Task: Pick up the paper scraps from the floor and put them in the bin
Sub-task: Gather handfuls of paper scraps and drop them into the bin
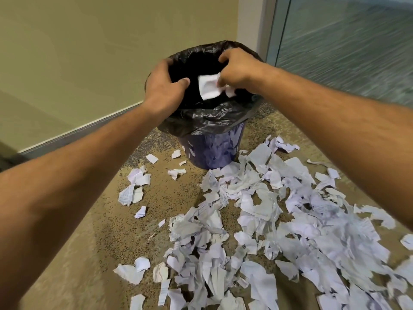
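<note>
Carpet floor [107,220], scraps [279,220], bin [214,151].

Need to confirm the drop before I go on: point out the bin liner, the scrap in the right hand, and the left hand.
bin liner [207,121]: head view, on the folded-over front rim.
scrap [207,87]: head view, middle of the white piece over the bin mouth.
left hand [162,86]: head view, back of the hand at the rim.
</note>
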